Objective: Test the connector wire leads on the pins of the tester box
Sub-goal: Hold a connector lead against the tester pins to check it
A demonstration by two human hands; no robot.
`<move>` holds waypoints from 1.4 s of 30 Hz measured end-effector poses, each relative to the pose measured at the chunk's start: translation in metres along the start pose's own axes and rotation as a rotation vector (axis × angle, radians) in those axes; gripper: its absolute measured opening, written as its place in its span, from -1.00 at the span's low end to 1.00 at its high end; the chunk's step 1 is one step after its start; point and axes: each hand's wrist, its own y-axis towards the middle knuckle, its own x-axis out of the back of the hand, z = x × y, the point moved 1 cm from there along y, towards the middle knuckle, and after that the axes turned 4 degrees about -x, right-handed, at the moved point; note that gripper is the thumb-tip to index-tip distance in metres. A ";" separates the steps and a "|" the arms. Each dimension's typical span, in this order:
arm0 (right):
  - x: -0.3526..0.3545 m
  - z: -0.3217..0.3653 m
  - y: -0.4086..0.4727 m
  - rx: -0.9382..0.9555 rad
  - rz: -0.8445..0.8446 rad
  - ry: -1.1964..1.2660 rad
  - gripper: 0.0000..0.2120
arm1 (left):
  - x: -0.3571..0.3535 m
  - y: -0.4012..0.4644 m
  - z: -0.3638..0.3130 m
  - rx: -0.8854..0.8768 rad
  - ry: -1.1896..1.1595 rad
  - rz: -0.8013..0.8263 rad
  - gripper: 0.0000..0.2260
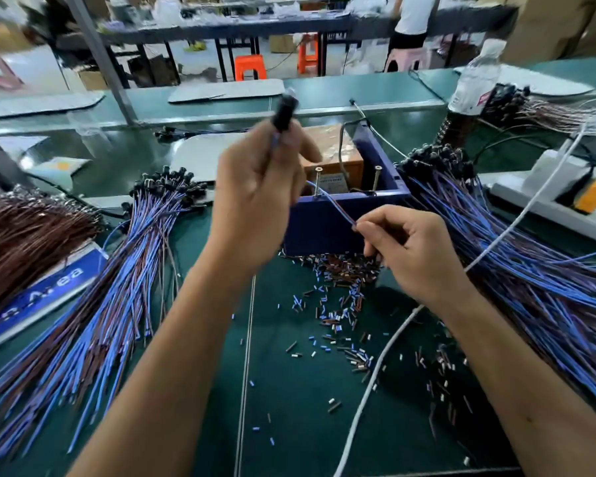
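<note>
Left hand (255, 197) grips the black connector (284, 110) aloft; right hand (406, 249) pinches its wire leads (334, 204) just over the tester box (324, 222); bare tips, seemingly near the pins (318, 180), need firm separate contact

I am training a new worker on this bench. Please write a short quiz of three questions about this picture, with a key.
1. True or false: the left hand holds a black connector raised above the tester box.
2. What does the right hand pinch? A) the white cable B) the wire leads C) the bottle
3. How many upright pins show on the box?

Key:
1. True.
2. B, the leads.
3. Two, a left pin and a right pin.
</note>
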 end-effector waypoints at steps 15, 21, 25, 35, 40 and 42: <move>0.016 -0.005 -0.009 -0.087 0.291 0.384 -0.79 | -0.043 -0.064 -0.002 -0.293 0.423 0.384 -0.72; 0.007 0.003 -0.002 -0.021 0.054 0.493 -0.87 | -0.049 -0.058 -0.010 -0.440 0.352 0.079 -0.65; -0.017 0.011 0.007 0.058 -0.068 0.340 -0.90 | -0.044 -0.053 0.006 -0.469 0.427 -0.009 -0.61; -0.019 0.019 0.015 0.194 -0.491 0.071 -0.88 | -0.046 -0.057 0.012 -0.470 0.376 0.008 -0.71; -0.015 0.024 0.014 0.245 -0.402 -0.003 -0.90 | -0.045 -0.059 0.010 -0.462 0.423 0.024 -0.63; -0.012 0.022 0.010 0.255 -0.224 -0.014 -0.88 | -0.045 -0.062 0.007 -0.446 0.417 0.045 -0.64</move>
